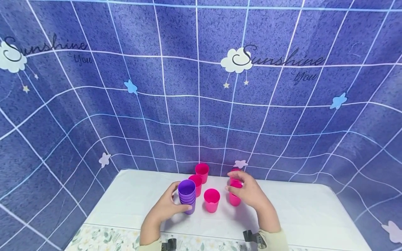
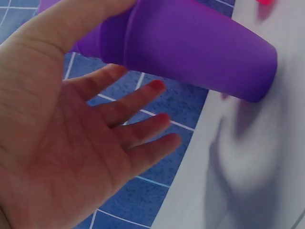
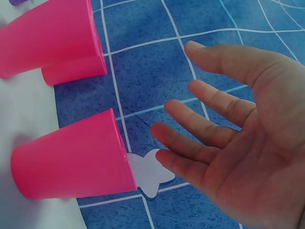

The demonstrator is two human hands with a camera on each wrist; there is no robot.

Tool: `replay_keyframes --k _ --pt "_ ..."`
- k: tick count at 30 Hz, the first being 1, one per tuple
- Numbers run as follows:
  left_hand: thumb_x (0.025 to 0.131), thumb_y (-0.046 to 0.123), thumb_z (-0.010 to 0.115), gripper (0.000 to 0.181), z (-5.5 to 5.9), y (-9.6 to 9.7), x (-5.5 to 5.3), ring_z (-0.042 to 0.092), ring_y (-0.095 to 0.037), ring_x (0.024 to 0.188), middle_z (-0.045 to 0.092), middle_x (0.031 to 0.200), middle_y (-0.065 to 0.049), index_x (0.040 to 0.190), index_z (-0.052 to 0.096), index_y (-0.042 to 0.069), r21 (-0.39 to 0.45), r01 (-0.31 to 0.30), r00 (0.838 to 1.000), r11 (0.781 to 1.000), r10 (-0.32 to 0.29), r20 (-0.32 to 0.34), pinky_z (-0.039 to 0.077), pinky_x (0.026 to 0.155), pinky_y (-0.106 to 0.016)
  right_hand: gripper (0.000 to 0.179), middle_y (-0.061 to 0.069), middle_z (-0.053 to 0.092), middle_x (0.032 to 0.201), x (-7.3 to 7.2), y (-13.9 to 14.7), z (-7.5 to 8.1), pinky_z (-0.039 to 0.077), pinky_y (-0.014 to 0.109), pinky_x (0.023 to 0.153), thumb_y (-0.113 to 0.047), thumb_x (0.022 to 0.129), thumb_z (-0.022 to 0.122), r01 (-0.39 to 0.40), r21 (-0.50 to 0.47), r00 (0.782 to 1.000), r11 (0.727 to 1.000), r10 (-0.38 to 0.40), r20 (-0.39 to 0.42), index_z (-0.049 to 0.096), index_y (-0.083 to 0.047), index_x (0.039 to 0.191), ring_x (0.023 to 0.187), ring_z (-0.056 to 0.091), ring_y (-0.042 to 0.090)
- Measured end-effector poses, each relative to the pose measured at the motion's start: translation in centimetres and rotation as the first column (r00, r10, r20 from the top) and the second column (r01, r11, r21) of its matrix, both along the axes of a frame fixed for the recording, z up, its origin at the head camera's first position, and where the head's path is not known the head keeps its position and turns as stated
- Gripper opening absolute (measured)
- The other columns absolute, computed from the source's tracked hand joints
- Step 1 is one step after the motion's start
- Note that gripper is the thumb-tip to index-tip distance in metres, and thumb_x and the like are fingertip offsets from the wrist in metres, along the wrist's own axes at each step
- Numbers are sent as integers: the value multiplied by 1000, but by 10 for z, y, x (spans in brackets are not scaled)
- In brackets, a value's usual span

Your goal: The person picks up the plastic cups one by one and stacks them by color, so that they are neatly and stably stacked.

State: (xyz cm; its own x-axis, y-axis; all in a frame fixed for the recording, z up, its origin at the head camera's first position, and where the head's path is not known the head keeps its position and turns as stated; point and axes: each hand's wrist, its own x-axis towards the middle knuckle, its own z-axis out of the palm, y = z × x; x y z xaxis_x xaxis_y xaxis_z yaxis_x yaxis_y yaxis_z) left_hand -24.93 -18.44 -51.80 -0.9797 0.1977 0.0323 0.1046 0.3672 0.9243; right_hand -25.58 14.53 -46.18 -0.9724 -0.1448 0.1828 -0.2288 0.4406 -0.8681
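Observation:
A nested stack of purple cups [image 1: 187, 205] stands on the white table, its open tops facing up. My left hand [image 1: 160, 209] holds this stack between the thumb in front and a finger behind; in the left wrist view the other fingers spread below the purple cup [image 2: 200, 55]. Over two pink cups on the right, one being the nearer pink cup [image 1: 234, 199], hovers my right hand [image 1: 251, 193]. The right wrist view shows its fingers loosely bent, apart from the pink cup [image 3: 71, 160], with nothing held.
Between the hands stands a single pink cup [image 1: 211, 202]. Behind the purple stack are a pink cup [image 1: 197, 186] and, farther back, another pink cup [image 1: 202, 170]. A blue patterned curtain [image 1: 201, 104] rises along the table's [image 1: 292, 209] back and sides.

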Motion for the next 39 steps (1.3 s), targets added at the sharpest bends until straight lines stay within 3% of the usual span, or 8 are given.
replay_keyframes --k 6,14,23,25,31,37,39 --pt "74 32 97 98 11 5 3 30 -48 158 40 168 -11 157 43 26 9 -45 995 999 46 -87 26 126 -72 43 13 71 131 0 0 -3 50 60 112 -8 85 82 33 53 999 998 -32 -23 71 -7 127 130 64 37" --pt "80 39 93 87 24 15 6 15 -40 166 35 173 -7 154 49 35 2 -116 969 993 114 -218 14 123 -81 48 17 64 134 1 4 -1 49 59 113 -7 82 83 81 127 996 989 -75 -50 70 -1 128 132 60 40" --pt "80 40 92 83 31 18 10 19 -37 165 29 175 -11 153 52 38 6 -124 966 992 122 -230 19 123 -79 61 25 55 138 4 6 -4 49 64 112 -10 79 86 104 187 994 977 -109 14 65 -3 136 129 60 45" --pt "81 38 92 80 32 20 11 22 -35 165 34 173 -8 152 54 37 32 -136 951 990 140 -276 20 125 -77 64 26 54 139 6 7 -3 49 65 110 -10 78 86 100 193 994 976 -107 27 63 -4 138 128 60 46" --pt "82 29 93 71 49 32 17 33 -25 162 52 162 2 145 62 33 120 -160 884 980 196 -423 26 127 -70 69 28 53 137 8 7 -2 52 64 104 -11 75 88 95 205 993 974 -108 52 59 -3 137 125 58 46" --pt "85 22 90 62 62 49 27 40 -21 158 59 156 6 142 66 28 140 -134 845 981 187 -500 30 127 -67 71 28 51 134 6 7 -4 55 60 100 -10 74 88 99 225 990 969 -119 79 55 -2 137 119 59 43" --pt "86 18 89 61 64 55 28 43 -20 157 60 154 8 142 65 28 134 -116 830 984 171 -530 35 129 -51 71 28 50 132 5 7 -6 56 60 100 -10 73 89 101 230 989 968 -124 85 54 -2 134 118 60 42"
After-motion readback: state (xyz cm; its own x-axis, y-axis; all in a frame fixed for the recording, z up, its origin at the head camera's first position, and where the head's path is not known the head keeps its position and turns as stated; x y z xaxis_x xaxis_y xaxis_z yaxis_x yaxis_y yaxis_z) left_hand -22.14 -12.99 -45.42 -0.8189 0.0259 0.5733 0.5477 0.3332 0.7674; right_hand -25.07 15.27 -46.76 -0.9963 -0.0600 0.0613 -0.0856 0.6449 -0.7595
